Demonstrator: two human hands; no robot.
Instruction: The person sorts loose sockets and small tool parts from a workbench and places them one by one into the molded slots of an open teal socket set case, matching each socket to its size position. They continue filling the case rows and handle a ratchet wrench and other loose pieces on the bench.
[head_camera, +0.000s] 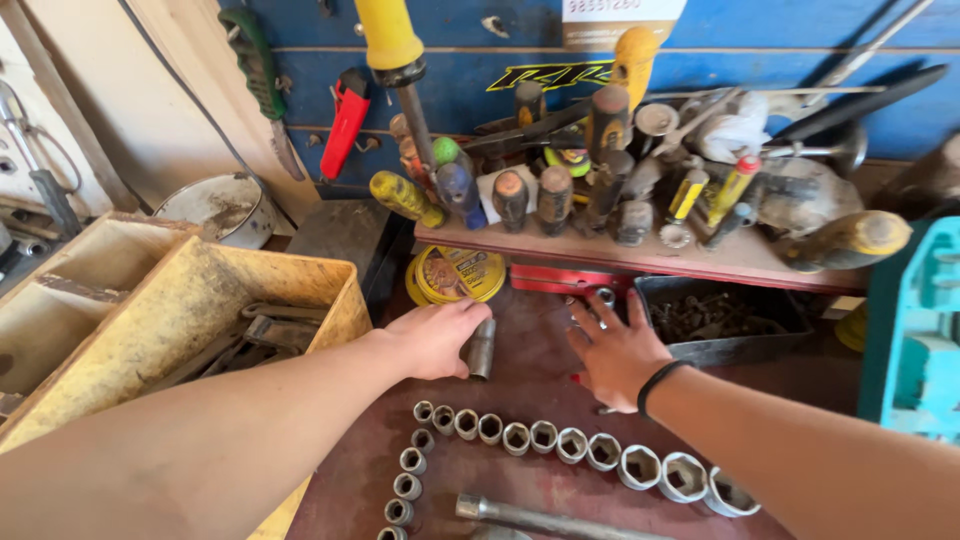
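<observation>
Two bare forearms fill the bottom of the frame, reaching up from the lower corners onto a dark red work surface (540, 340). Between them, low in the middle, a row of silver sockets (560, 445) runs left to right, growing larger toward the right, and a second line of small ones drops down at its left end. Below that row, at the bottom centre, lies a steel extension bar (540, 518).

At the centre of the frame the left hand (432, 338) has its fingers curled over a long silver deep socket (481, 348), which stands just right of the fingertips and touches them; whether the grip is closed around it cannot be told. The right hand (612, 352), with a black band at the wrist, lies flat and spread on the surface, holding nothing.

A yellow tray (180, 300) with wrenches sits at the left. Above the hands a red shelf (640, 255) carries screwdrivers handle-up, with a round yellow tin (458, 274) under its left end and a black bin of bolts (715, 320) at the right. A teal case (920, 330) stands at the right edge
</observation>
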